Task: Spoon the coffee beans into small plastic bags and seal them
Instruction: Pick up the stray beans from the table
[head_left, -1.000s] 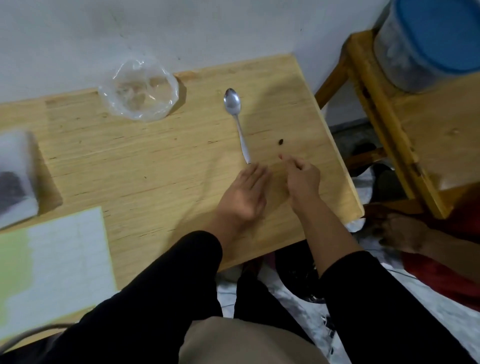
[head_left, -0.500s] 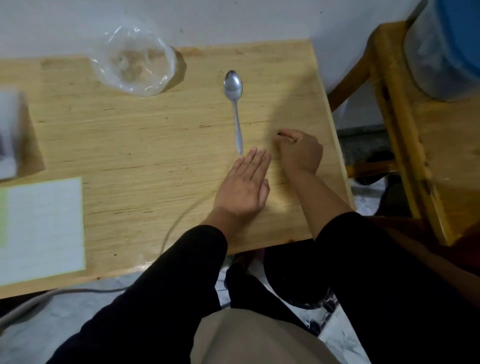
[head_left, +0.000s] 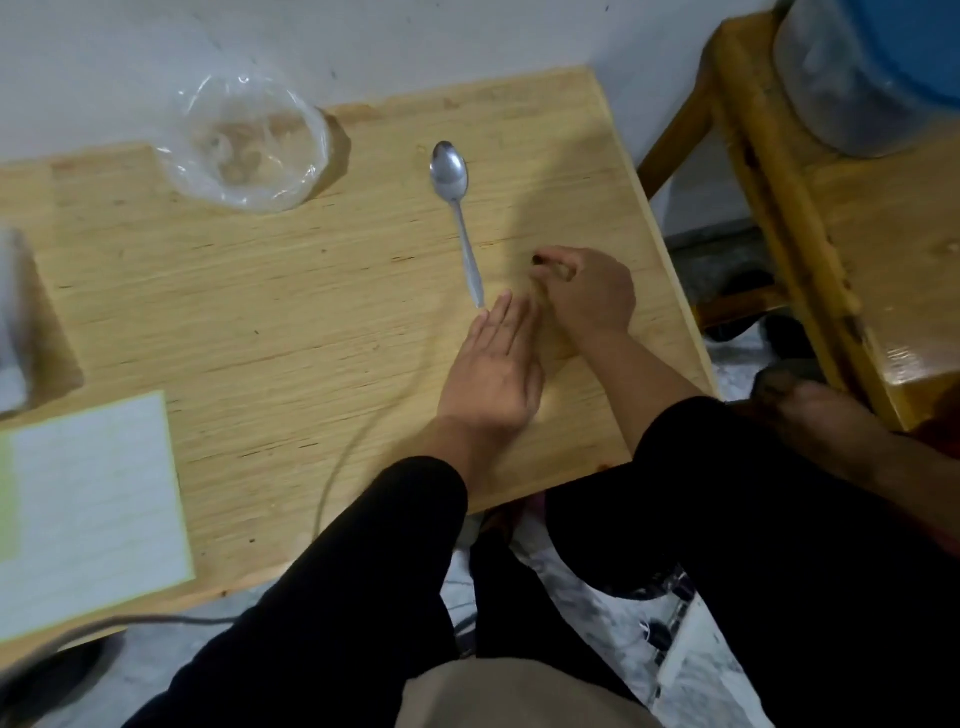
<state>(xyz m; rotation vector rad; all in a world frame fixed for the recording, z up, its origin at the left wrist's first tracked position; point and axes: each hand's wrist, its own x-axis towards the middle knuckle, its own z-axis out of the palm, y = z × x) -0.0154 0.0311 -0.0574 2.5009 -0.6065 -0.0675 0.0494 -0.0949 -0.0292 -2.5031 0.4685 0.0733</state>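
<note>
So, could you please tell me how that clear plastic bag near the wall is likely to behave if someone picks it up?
The clear plastic bag looks thin and crinkled, so it will probably flop and collapse when lifted. It seems very light, so a nudge may slide it across the wooden table. Its glossy film could be slippery to pinch.

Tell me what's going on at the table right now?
A person is picking up a stray coffee bean from the wooden table, pinching it in the right hand. The left hand rests flat and open beside it, fingertips near the handle of the spoon, which lies untouched. A clear plastic bag sits by the wall.
</note>
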